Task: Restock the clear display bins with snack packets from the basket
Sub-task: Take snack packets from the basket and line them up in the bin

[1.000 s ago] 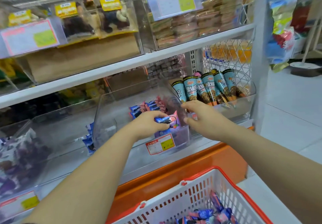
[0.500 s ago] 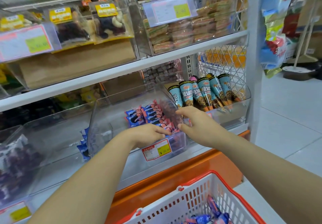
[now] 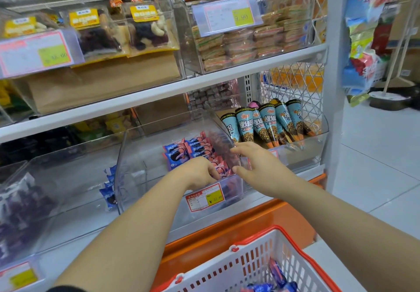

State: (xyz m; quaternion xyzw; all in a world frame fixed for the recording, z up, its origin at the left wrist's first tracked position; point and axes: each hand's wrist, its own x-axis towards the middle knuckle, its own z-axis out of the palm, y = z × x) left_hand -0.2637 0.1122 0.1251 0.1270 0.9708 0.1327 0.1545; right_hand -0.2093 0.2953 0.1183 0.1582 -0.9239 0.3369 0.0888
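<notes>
The clear display bin [image 3: 136, 178] on the lower shelf holds a row of blue and pink snack packets [image 3: 193, 148]. My left hand [image 3: 200, 173] reaches over the bin's front wall, its bent fingers touching the pink packets at the front of the row. My right hand [image 3: 256, 164] pinches the edge of the bin's raised clear lid [image 3: 221, 130] between thumb and forefinger. The white basket [image 3: 250, 257] with a red rim sits below at the bottom, with more blue and pink packets [image 3: 275, 273] inside it.
A neighbouring bin on the right holds blue cone snacks [image 3: 268, 121]. The bin on the left [image 3: 68, 178] has a few blue packets [image 3: 109, 191] at its right side. An upper shelf [image 3: 159, 92] overhangs the bins. An orange base [image 3: 227, 228] runs beneath.
My left hand held a blue and pink packet over the bin a second ago; that packet now lies in the row and the hand rests at its front. My right hand stays on the lid.
</notes>
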